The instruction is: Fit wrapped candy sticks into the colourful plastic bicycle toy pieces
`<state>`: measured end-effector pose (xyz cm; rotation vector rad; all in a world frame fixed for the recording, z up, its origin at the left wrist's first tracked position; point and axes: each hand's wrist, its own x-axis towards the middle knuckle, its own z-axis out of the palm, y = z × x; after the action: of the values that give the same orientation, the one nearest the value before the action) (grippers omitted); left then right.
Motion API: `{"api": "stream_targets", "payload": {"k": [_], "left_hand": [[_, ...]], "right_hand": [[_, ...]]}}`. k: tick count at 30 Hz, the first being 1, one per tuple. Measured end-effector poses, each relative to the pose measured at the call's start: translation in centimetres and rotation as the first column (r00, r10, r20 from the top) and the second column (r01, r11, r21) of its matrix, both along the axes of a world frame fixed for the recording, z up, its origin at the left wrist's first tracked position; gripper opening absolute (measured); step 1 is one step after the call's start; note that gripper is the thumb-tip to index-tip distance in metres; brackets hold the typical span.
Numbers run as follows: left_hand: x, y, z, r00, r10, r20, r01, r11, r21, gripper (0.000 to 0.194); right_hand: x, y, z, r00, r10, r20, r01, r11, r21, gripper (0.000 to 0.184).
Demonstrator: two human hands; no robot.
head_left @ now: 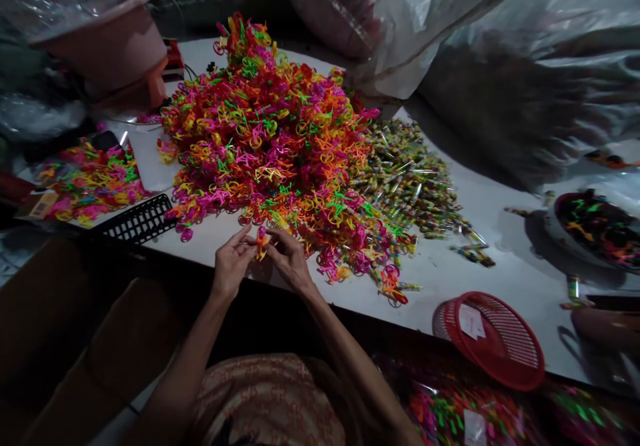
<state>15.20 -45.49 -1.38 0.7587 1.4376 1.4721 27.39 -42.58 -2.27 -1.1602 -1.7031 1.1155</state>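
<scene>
Between my two hands is a small pink and orange plastic piece (261, 241), held upright above the table's front edge. My left hand (232, 259) pinches it from the left with thumb and fingertips. From the other side my right hand (291, 261) closes its fingertips on the same piece. Just beyond my fingers rises a large heap of bright plastic pieces (270, 133) in pink, red, orange, yellow and green. Small clear tubes with coloured contents (405, 179) lie piled against its right side. The exact shape of the held piece is too small to make out.
A black plastic basket (135, 221) lies left of my hands, near a smaller pile of pieces (95, 183). A red basket (500, 343) tilts at the front right edge. Another person's hand (610, 327) is at far right, below a filled bowl (555, 233). Large sacks (500, 86) stand behind.
</scene>
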Motion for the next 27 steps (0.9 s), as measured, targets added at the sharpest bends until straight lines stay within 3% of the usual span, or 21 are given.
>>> {"api": "stream_targets", "payload": {"k": [3,6,8,12,15,20,27], "left_hand": [[1.3,-0.8,0.8,0.999,0.028,-0.045,-0.028,1.000,-0.005,0.030],[2.7,-1.2,1.6,0.989,0.022,0.147,-0.020,1.000,-0.011,0.034],[3.2,-1.2,2.0,0.967,-0.007,0.253,0.012,1.000,-0.016,0.037],[3.1,-1.0,2.4,0.964,-0.083,0.253,0.100,0.994,-0.052,0.040],[2.6,-0.7,2.2,0.973,-0.020,0.232,0.038,0.997,-0.074,0.033],[2.0,-0.5,1.9,0.935,0.020,0.355,0.039,0.987,-0.159,0.029],[2.9,-0.8,2.3,0.894,-0.059,0.444,0.151,0.973,-0.175,0.029]], "right_hand": [[-0.2,-0.8,1.7,0.971,-0.103,0.218,0.066,0.983,0.170,0.035],[0.0,-1.1,2.8,0.898,-0.221,0.381,0.112,0.951,0.287,0.038],[0.5,-0.9,2.9,0.903,-0.233,0.361,0.136,0.952,0.274,0.034],[1.8,-0.4,2.5,0.965,-0.207,0.160,0.180,0.970,0.165,0.014],[2.7,-0.5,2.7,0.989,-0.148,-0.021,0.148,0.989,-0.003,0.010],[3.7,-0.8,3.1,0.890,-0.226,-0.395,0.052,0.913,-0.404,0.022],[4.0,-0.8,2.5,0.834,-0.278,-0.476,0.016,0.875,-0.484,0.021]]}}
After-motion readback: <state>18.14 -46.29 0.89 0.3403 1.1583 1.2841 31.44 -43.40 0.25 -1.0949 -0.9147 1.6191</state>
